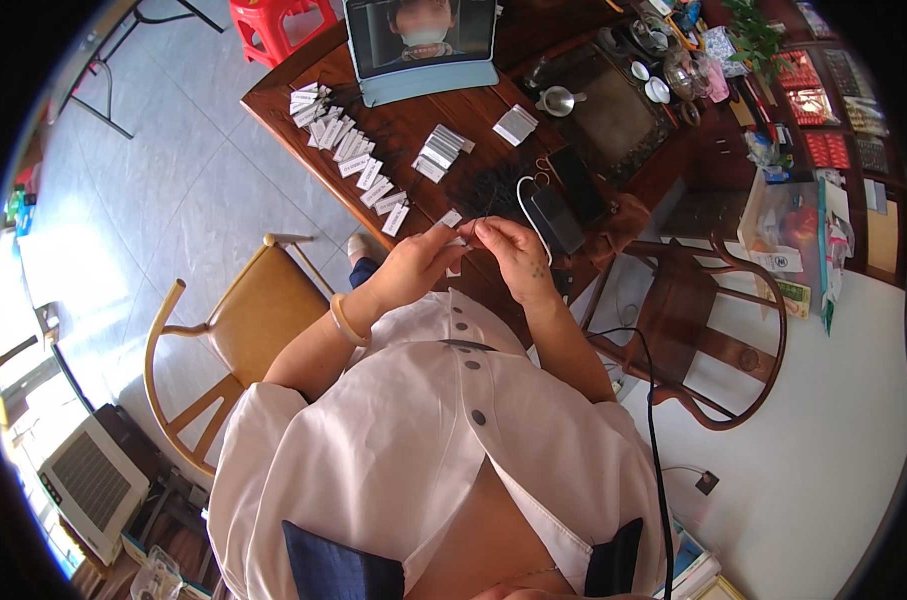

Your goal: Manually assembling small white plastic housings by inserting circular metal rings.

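- Tag (451, 218), a small white paper piece, was pinched between the fingertips of the left hand (413, 265), held just above the near edge of the dark wooden table (273, 100).
- Right hand (511, 255) met the left at the fingertips; its thumb and forefinger were closed on something thin, seemingly a dark thread (485, 205), though the strand was too fine to make out for certain.
- Neither hand was slack: both sets of fingers were curled in tight precision grips, touching each other over the tag.
- A row of finished white tags (358, 160) ran along the table's left edge toward its far left corner, with a smaller stack (441, 150) near the middle and another bundle (515, 124) farther in.
- A dark phone (565, 200) with a white cable (529, 215) lay at the near right part of the table, just beyond the hands; a tablet (423, 45) in a blue case stood at the far edge.
- Risk, as I judged it: the tag sat past the table's near edge, so a loosened pinch could have dropped it to the lap or floor.
- A thin thread held that lightly could have slipped from the right fingertips or frayed, and a sharp tug could have torn the paper.
- The white cable close by could have snagged a moving wrist.
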{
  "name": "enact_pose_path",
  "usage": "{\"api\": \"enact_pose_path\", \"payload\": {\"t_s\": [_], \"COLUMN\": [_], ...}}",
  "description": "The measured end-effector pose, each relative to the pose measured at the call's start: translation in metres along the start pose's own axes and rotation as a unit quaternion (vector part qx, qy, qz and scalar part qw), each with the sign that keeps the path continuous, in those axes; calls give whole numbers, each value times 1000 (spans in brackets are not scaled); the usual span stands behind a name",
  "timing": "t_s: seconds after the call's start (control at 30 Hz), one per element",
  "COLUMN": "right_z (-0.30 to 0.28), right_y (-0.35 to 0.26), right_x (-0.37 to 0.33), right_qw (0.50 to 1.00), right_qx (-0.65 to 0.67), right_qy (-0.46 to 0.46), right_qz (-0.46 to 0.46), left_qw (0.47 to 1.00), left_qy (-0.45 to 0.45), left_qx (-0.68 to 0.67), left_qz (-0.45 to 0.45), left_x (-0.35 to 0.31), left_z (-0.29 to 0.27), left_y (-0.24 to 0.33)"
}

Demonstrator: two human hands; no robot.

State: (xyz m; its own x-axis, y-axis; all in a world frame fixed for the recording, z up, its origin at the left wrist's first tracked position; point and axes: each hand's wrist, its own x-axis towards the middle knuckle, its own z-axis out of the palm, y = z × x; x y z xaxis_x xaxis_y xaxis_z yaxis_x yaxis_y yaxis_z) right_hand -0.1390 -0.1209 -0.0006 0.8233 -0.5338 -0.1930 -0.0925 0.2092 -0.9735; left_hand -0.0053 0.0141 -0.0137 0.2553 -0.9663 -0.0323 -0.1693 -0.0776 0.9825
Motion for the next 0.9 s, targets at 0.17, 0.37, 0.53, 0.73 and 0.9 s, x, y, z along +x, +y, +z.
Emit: {"api": "enact_pose_path", "payload": {"t_s": [0.17, 0.37, 0.53, 0.73, 0.9], "right_z": [-4, -5, 4, 8, -8], "right_y": [5, 11, 21, 3, 11], "right_x": [-1, 0, 2, 0, 6], "right_qw": [998, 1000, 996, 906, 976], "right_qx": [45, 5, -56, -309, -135], "right_qy": [-31, -7, 71, 107, 120], "right_qz": [12, 4, -25, -268, -119], "left_qw": [1000, 999, 993, 984, 986], "left_qy": [2, -15, 18, 66, 4], "left_qx": [6, -14, -71, -137, -107], "left_qz": [13, -50, -96, -94, -129], "left_x": [-2, 0, 6, 8, 11], "left_z": [3, 0, 9, 20, 12], "left_y": [-8, -3, -19, -21, 3]}}
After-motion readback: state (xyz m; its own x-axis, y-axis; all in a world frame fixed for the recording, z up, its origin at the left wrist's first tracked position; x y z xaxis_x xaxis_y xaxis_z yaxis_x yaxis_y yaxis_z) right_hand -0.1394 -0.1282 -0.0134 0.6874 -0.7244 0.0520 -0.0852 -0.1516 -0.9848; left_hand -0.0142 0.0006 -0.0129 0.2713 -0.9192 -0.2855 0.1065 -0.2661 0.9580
